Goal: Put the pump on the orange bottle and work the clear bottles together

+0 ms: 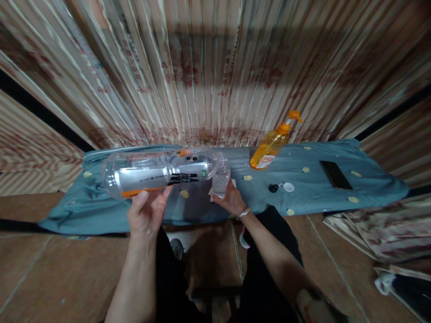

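My left hand (148,208) grips a large clear plastic bottle (151,172) with a silver and orange label from below. The bottle lies nearly level in the air, its neck pointing right. At its mouth is a small clear bottle (220,181), upright and slightly tilted, with my right hand (230,199) closed around its lower part. The two mouths meet or almost meet; I cannot tell whether they touch. Something white, like a tissue, shows beside the small bottle under my right fingers. How much liquid either bottle holds is unclear.
A blue-green cloth (188,211) covers the narrow table. An orange pump bottle (271,146) stands toward the back right. Nearer me lie a black cap (273,188) and a white cap (288,187). A dark phone (336,175) rests at the right. A pleated curtain (208,67) hangs behind.
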Demonstrator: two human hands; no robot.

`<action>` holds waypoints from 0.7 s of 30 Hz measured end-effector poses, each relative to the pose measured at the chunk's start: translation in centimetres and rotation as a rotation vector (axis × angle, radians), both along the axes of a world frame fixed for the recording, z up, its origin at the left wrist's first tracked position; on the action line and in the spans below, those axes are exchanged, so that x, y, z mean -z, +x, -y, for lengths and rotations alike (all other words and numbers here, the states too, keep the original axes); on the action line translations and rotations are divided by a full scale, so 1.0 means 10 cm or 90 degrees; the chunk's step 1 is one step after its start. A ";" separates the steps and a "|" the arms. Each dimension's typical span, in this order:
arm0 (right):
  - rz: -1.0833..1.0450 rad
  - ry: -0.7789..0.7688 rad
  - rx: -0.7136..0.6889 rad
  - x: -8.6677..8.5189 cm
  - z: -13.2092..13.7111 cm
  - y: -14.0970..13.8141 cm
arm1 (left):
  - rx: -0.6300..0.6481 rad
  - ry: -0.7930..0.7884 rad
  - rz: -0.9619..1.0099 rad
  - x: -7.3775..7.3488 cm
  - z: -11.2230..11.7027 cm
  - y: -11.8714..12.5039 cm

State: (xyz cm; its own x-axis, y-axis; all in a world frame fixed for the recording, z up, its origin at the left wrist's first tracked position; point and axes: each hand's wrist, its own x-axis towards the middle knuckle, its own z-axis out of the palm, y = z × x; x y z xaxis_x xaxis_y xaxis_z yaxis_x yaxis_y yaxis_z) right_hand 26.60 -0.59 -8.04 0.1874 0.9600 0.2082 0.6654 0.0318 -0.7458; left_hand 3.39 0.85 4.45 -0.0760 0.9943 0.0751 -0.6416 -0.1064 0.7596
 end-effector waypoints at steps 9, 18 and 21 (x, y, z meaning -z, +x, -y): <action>-0.004 0.009 0.001 0.02 -0.01 0.00 | 0.001 0.006 0.001 -0.01 0.00 0.01; -0.013 0.012 0.001 0.01 -0.01 -0.01 | 0.000 0.011 0.011 0.02 -0.01 0.00; -0.008 0.012 0.005 0.03 -0.01 0.00 | 0.001 0.007 0.007 0.01 0.00 0.00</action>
